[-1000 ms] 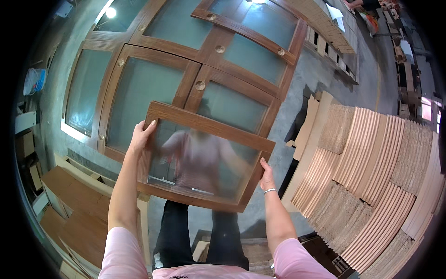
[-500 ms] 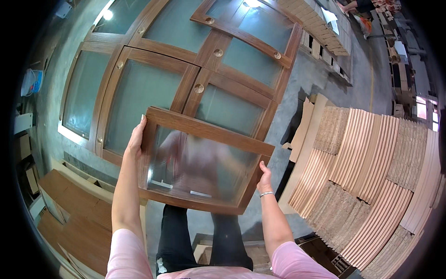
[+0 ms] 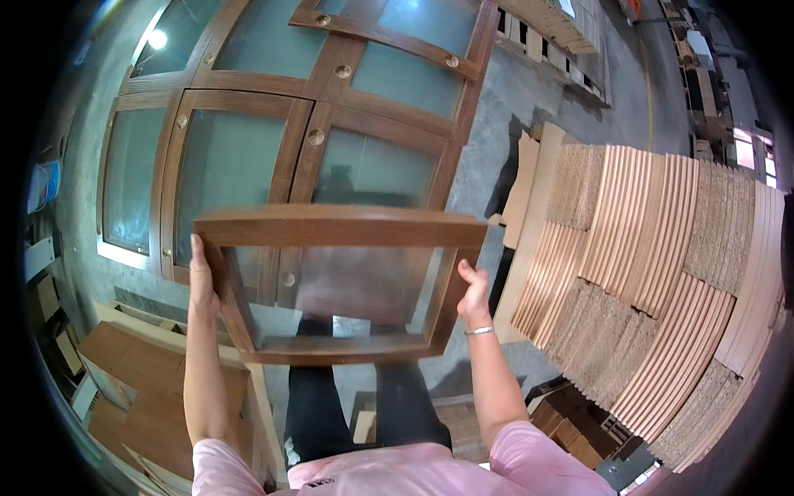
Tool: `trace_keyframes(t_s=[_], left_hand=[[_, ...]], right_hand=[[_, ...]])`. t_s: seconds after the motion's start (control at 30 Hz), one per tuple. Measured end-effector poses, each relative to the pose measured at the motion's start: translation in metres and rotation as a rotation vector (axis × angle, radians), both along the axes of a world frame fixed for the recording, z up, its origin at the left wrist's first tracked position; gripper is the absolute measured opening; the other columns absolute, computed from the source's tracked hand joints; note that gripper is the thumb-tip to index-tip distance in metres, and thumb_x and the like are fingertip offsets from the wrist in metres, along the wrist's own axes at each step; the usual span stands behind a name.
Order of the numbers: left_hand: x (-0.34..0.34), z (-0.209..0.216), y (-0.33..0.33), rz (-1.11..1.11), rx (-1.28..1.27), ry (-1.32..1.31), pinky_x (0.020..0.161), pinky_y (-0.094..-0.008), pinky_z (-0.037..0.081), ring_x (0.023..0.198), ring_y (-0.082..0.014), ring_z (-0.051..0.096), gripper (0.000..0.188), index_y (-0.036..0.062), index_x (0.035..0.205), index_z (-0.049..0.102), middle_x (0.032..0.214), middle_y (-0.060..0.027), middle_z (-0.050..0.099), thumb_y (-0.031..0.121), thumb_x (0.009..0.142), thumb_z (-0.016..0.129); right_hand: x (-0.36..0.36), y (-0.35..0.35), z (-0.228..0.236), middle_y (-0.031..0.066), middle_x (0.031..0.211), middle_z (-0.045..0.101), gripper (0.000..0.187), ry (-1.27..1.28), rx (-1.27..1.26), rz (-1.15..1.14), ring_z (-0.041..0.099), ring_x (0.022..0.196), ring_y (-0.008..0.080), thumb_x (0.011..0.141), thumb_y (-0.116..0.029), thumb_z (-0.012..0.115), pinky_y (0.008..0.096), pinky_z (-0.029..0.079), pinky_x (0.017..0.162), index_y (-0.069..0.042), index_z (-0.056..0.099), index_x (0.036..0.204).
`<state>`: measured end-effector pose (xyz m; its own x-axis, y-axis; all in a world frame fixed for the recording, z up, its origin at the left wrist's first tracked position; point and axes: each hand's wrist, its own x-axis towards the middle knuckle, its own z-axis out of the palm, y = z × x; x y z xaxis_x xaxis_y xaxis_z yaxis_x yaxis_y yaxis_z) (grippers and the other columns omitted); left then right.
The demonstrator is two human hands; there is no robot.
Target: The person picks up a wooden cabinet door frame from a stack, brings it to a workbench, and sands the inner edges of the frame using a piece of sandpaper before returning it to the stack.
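Between my two hands is a brown wood-framed glass door panel [image 3: 339, 226], held in the air in front of my legs and tilted. My left hand [image 3: 201, 277] grips its left side, thumb along the frame. On the opposite side, my right hand [image 3: 473, 291] is closed round the frame, with a bracelet on that wrist. Fingers of both hands are partly hidden behind the wood. Beyond the held panel lie several similar glass cabinet doors [image 3: 302, 183] with round recessed pulls, side by side. One more door [image 3: 380, 35] rests on top of them at the far end.
To the right stands a large stack of wooden boards [image 3: 637, 223] with ridged edges. Brown panels [image 3: 157, 372] are piled at lower left. Farther off, another board stack [image 3: 571, 33] sits on a pallet [image 3: 546, 56]. Grey concrete floor [image 3: 496, 107] runs between them.
The held door panel has tipped, its far edge raised and levelled, and has shifted left. My left hand has moved left and slightly down with it. The whole view has shifted somewhat.
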<state>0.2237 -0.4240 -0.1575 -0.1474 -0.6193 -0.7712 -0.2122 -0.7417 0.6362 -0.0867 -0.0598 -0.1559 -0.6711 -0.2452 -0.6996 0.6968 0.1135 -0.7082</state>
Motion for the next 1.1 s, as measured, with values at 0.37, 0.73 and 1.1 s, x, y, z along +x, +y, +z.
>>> trace_keyframes(t_s=[0.37, 0.73, 1.1], left_hand=[[-0.036, 0.046, -0.052, 0.252, -0.415, 0.327, 0.107, -0.0403, 0.03, 0.128, -0.0246, 0.036, 0.082, 0.015, 0.141, 0.031, 0.14, -0.0054, 0.037, 0.071, 0.083, 0.044], [-0.047, 0.018, -0.033, 0.473, -0.541, 0.239, 0.1, -0.0449, 0.04, 0.122, -0.0279, 0.043, 0.09, 0.016, 0.136, 0.036, 0.134, -0.01, 0.04, 0.081, 0.075, 0.041], [-0.01, 0.009, -0.02, -0.168, -0.826, 0.564, 0.092, -0.0369, 0.044, 0.099, -0.0206, 0.054, 0.05, 0.0017, 0.109, 0.058, 0.104, -0.0093, 0.052, 0.046, 0.086, 0.053]], right_hand=[[-0.059, -0.035, 0.047, 0.0023, 0.118, 0.056, 0.054, 0.4, -0.418, 0.006, 0.049, 0.108, 0.0158, 0.076, -0.02, 0.073, 0.0306, 0.038, 0.091, -0.003, 0.051, 0.122], [-0.085, 0.015, 0.004, 0.0064, 0.137, 0.045, 0.047, 0.382, -0.534, 0.062, 0.042, 0.127, 0.0249, 0.094, -0.033, 0.047, 0.0446, 0.03, 0.109, -0.009, 0.044, 0.134], [-0.056, 0.018, 0.063, 0.0114, 0.135, 0.046, 0.049, 0.414, -0.247, 0.467, 0.043, 0.127, 0.0275, 0.094, -0.038, 0.049, 0.0423, 0.028, 0.11, -0.003, 0.046, 0.129]])
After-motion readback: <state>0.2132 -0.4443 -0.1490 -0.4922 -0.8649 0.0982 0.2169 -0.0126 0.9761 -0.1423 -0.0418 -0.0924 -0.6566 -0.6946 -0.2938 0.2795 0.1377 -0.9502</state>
